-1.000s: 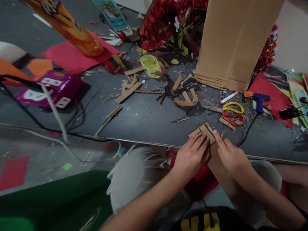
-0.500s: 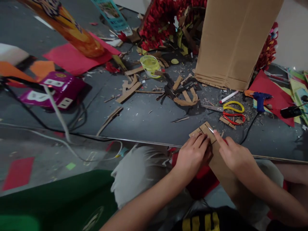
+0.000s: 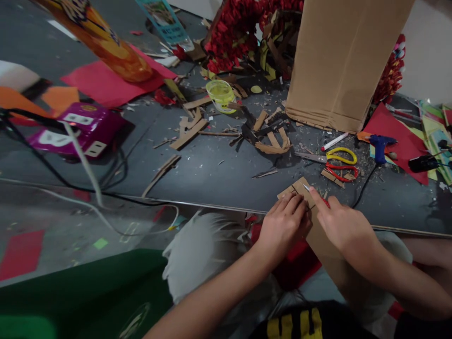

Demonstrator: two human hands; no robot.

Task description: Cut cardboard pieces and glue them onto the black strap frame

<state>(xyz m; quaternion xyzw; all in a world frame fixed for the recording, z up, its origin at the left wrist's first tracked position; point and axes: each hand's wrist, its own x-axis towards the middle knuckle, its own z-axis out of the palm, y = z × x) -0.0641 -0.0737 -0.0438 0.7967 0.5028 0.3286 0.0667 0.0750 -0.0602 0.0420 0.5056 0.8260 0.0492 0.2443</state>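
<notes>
A long cardboard strip (image 3: 325, 249) reaches from my lap over the table's front edge, with dark lines drawn near its far end. My left hand (image 3: 286, 221) is closed on the strip's left side, fingers curled over the top; the thumb is hidden. In my right hand (image 3: 341, 223) is a craft knife (image 3: 325, 203) with a red handle, mostly covered by my fingers. Its blade lies over the far end of the strip, index finger stretched along it; whether the tip cuts in I cannot tell. Scissors (image 3: 342, 157) with yellow and red handles lie beyond.
A blue glue gun (image 3: 380, 148) lies at the right, its cord trailing forward. A tall cardboard piece (image 3: 339, 66) stands at the back. Cardboard scraps (image 3: 271, 141), a yellow tub (image 3: 221, 95), an orange bottle (image 3: 120, 59) and a purple socket box (image 3: 83, 129) occupy the table.
The knife blade has shifted slightly left and more of the red handle shows. My left hand stays on the strip.
</notes>
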